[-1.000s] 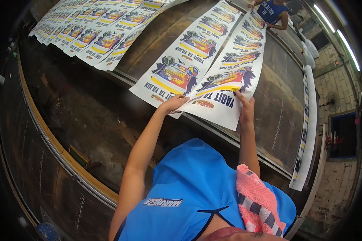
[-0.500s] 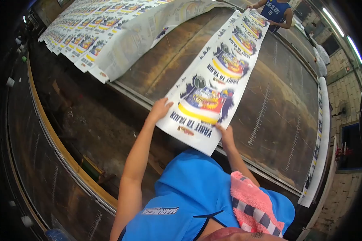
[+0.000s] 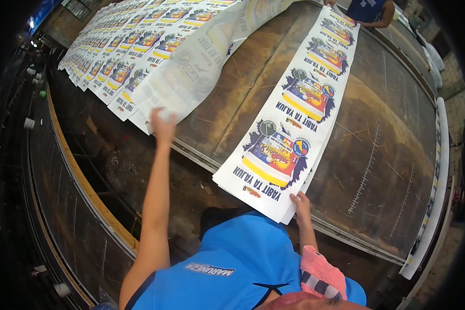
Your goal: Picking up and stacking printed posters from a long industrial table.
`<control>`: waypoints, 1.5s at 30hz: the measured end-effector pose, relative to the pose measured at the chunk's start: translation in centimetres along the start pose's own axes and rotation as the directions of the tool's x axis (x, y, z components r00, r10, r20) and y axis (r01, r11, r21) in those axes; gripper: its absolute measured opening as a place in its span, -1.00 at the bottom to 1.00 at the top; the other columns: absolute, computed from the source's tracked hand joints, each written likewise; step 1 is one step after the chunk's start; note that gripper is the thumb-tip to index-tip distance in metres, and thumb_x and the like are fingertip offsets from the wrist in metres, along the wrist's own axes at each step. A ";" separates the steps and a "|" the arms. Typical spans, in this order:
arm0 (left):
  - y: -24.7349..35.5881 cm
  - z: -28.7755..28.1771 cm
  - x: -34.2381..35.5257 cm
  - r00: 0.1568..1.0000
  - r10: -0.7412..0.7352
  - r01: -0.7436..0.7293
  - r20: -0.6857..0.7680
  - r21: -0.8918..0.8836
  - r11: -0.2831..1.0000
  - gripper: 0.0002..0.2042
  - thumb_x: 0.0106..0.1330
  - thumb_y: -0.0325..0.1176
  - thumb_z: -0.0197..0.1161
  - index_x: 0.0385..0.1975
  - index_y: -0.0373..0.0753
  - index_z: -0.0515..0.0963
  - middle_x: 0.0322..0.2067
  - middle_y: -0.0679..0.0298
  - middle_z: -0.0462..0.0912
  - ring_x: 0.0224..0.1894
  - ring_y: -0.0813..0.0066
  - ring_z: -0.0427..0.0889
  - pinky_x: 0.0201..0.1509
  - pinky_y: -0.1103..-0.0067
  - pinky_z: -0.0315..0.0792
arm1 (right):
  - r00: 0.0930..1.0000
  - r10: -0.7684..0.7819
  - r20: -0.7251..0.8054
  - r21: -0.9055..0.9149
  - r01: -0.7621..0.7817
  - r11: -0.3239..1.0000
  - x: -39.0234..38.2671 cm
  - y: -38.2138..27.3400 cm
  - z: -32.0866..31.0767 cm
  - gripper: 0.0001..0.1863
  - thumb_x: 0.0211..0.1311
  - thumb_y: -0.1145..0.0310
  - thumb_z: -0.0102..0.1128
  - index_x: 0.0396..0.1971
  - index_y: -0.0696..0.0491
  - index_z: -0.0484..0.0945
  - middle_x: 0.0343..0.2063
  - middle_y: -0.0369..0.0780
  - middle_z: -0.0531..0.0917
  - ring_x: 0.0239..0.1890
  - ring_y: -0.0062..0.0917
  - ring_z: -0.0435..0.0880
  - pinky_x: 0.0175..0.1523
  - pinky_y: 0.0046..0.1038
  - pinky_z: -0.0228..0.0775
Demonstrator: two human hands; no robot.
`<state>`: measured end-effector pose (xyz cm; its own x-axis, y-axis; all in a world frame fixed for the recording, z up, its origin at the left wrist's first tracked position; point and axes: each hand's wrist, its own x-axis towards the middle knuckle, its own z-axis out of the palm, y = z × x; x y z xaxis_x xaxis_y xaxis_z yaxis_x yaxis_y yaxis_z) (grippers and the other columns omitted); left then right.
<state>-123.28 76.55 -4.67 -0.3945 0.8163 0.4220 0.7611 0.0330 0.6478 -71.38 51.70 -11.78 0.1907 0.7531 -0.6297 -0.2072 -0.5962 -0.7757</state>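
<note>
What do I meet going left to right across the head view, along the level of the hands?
Orange table edge rail → left hand on the translucent printed sheet → long white printed strip → right hand → dark worn tabletop.

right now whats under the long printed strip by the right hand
The long printed strip lies on a dark scratched table. At the near end, by the right hand, edges of more sheets show beneath it. What else it covers is hidden.
</note>
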 end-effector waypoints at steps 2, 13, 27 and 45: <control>-9.6 -3.5 4.9 0.916 -0.315 0.360 -0.248 0.161 0.919 -0.27 0.08 0.00 0.47 0.09 -0.40 0.35 0.17 -0.14 0.33 0.27 -0.02 0.31 0.33 0.24 0.23 | 0.998 -0.019 0.064 0.129 0.011 0.992 0.8 -1.1 1.4 -0.77 0.25 0.46 0.24 -0.12 0.17 0.56 -0.19 -0.20 0.70 -0.19 -0.56 0.66 -0.05 -0.52 0.46; -19.7 -0.2 12.5 0.599 -0.545 0.799 0.586 -0.392 0.456 -0.53 0.21 -0.18 0.41 0.07 -0.27 0.53 -0.15 0.26 0.69 -0.16 0.48 0.67 -0.08 0.61 0.49 | 0.946 -0.314 -0.074 0.119 0.321 0.939 -0.2 -7.0 5.1 -0.85 0.31 0.53 0.10 -0.14 0.15 0.49 -0.24 -0.25 0.68 -0.29 -0.65 0.63 -0.13 -0.57 0.47; -5.2 -7.5 1.9 0.133 0.706 -0.418 0.696 -0.606 0.676 -0.81 0.06 -0.56 0.13 -0.29 -0.29 0.53 0.31 0.08 0.35 0.18 -0.01 0.45 0.20 0.19 0.36 | 0.387 -0.878 -0.282 -0.169 0.881 0.442 -17.4 -34.7 16.9 -0.81 0.40 0.35 0.13 -0.09 0.09 0.45 -0.28 -0.21 0.68 -0.34 -0.63 0.71 -0.28 -0.59 0.60; -16.6 -8.4 7.9 0.344 0.475 -0.094 0.810 -0.474 0.876 -0.50 0.30 -0.15 0.24 0.17 -0.28 0.43 0.23 0.00 0.43 0.29 0.01 0.37 0.35 0.30 0.27 | 0.664 -0.747 -0.044 0.123 0.745 0.655 -14.1 -19.6 34.2 -0.86 0.40 0.41 0.13 -0.12 0.08 0.45 -0.25 -0.32 0.64 -0.28 -0.77 0.58 -0.16 -0.66 0.45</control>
<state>-143.37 77.64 -6.80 0.6426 0.7638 -0.0604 0.4598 -0.3214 0.8278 -102.86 62.30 13.79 0.3231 0.9329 0.1593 -0.1113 0.2046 -0.9725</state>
